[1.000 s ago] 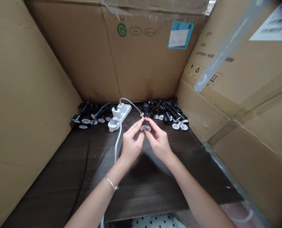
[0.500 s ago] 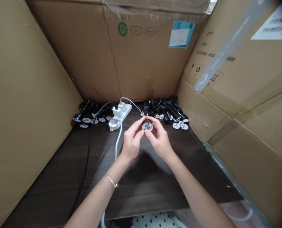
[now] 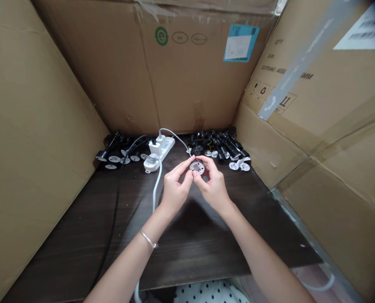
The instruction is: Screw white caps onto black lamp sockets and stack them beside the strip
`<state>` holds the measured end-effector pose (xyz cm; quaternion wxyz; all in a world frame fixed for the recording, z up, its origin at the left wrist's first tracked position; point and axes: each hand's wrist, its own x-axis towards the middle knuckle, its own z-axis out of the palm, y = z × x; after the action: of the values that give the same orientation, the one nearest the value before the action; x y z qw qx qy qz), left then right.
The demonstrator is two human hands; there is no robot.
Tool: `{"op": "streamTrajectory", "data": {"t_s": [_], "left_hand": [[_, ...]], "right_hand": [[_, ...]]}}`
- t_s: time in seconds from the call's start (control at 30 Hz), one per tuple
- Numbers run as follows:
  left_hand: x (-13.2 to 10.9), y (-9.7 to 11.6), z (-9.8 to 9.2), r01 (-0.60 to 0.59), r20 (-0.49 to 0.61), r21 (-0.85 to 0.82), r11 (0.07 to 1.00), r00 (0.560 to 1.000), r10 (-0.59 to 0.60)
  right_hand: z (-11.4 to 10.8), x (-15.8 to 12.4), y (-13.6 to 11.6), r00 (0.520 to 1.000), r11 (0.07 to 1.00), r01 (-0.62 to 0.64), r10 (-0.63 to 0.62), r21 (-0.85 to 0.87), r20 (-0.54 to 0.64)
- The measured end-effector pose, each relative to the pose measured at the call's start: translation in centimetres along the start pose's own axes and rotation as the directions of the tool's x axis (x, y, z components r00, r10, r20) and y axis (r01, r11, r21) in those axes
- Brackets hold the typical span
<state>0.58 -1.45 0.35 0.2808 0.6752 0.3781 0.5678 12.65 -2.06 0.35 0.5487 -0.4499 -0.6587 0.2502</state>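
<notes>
Our left hand (image 3: 175,190) and right hand (image 3: 213,188) pinch a round white socket disc (image 3: 196,167) between their fingertips, with a white power strip (image 3: 166,147) at eleven o'clock.

“QTY”, “G.W.”, “465X” on the right carton wall (image 3: 288,54); green circled “e” (image 3: 161,35) on the back wall (image 3: 111,75).

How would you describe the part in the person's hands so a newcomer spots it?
On the dark wooden table, just right of the white power strip, the round white disc sits pinched between the left hand and right hand. Matching discs lie loose further back; only this one is held.
</notes>
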Motion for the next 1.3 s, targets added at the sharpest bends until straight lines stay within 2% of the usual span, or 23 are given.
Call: {"op": "streamTrajectory", "data": {"t_s": [0.13,0.33,0.43,0.57,0.67,0.8,0.93,1.03,1.17,1.23,1.3], "left_hand": [[0.1,-0.2,-0.2,-0.064,0.026,0.036,0.997,0.998,0.063],[-0.1,0.1,-0.5,-0.23,0.172,0.134,0.964,0.963,0.206],[-0.2,0.4,-0.3,-0.233,0.152,0.182,0.955,0.966,0.207],[0.0,0.3,0.0,-0.234,0.125,0.256,0.938,0.97,0.208],[0.0,0.1,0.0,-0.297,0.158,0.341,0.892,0.953,0.257],[0.0,-0.3,-0.3,-0.331,0.192,0.446,0.832,0.943,0.272],[0.1,-0.4,-0.6,-0.323,0.188,0.516,0.794,0.946,0.263],[0.2,-0.3,-0.7,-0.32,0.171,0.532,0.784,0.948,0.27],[0.2,-0.2,-0.6,-0.332,0.157,0.535,0.777,0.942,0.295],[0.2,0.0,-0.6,-0.34,0.161,0.523,0.782,0.94,0.301],[0.1,0.0,-0.6,-0.346,0.171,0.501,0.793,0.938,0.301]], "right_hand": [[0.2,-0.2,-0.3,0.999,0.999,-0.032,0.031,-0.039,-0.022],[0.3,-0.3,-0.2,0.996,0.998,-0.06,0.059,-0.014,-0.06],[0.5,0.0,0.0,0.989,0.971,-0.144,0.149,0.189,-0.01],[0.8,0.1,0.0,0.96,0.827,-0.273,0.27,0.491,0.079],[0.7,0.1,-0.3,0.96,0.79,-0.269,0.269,0.551,0.082],[-0.1,0.4,-0.7,0.972,0.852,-0.227,0.224,0.472,0.063],[-0.9,0.8,-0.8,0.973,0.895,-0.13,0.197,0.426,-0.118],[-1.2,1.1,-0.8,0.97,0.899,-0.099,0.182,0.427,-0.159],[-1.5,1.4,-0.6,0.955,0.791,-0.201,0.289,0.578,-0.064],[-1.6,1.5,-0.5,0.932,0.703,-0.304,0.359,0.643,0.048],[-1.5,1.4,-0.6,0.904,0.625,-0.409,0.376,0.665,0.202]]}}
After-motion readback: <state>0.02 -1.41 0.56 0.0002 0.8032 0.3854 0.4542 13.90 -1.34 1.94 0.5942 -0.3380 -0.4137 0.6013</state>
